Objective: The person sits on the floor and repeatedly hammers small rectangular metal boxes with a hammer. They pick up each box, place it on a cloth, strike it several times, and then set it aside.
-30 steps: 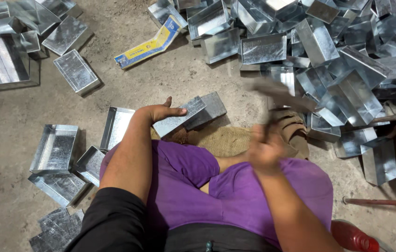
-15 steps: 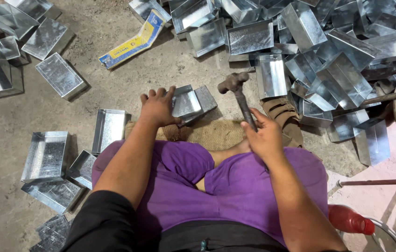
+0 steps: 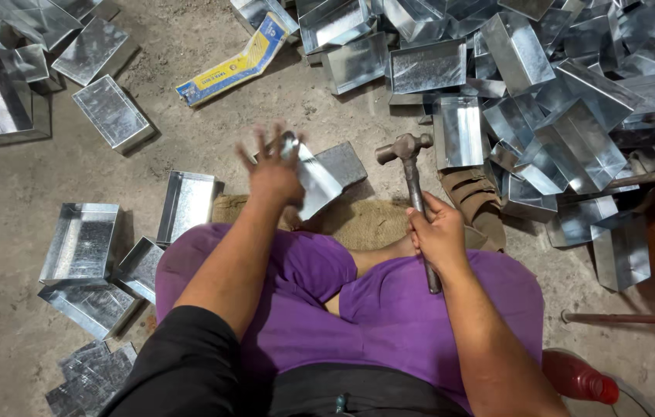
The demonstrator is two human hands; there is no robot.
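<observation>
A heap of metal trays (image 3: pixel 575 100) lies beyond the right hand (image 3: pixel 437 232), which grips a hammer (image 3: pixel 414 185), head up. The left hand (image 3: pixel 275 171), blurred, grasps a tray (image 3: pixel 316 179) just ahead of the knees. Judged: between blows; next, steady the tray flat before striking.

Shiny galvanized sheet-metal tray (image 3: pixel 320 179), spangled and smooth. Dull, dark steel hammer (image 3: pixel 412 185) with worn handle. Coarse woven burlap mat (image 3: pixel 366 224). Rough, dusty concrete floor (image 3: pixel 3 255). Soft matt purple cloth trousers (image 3: pixel 389 316).
</observation>
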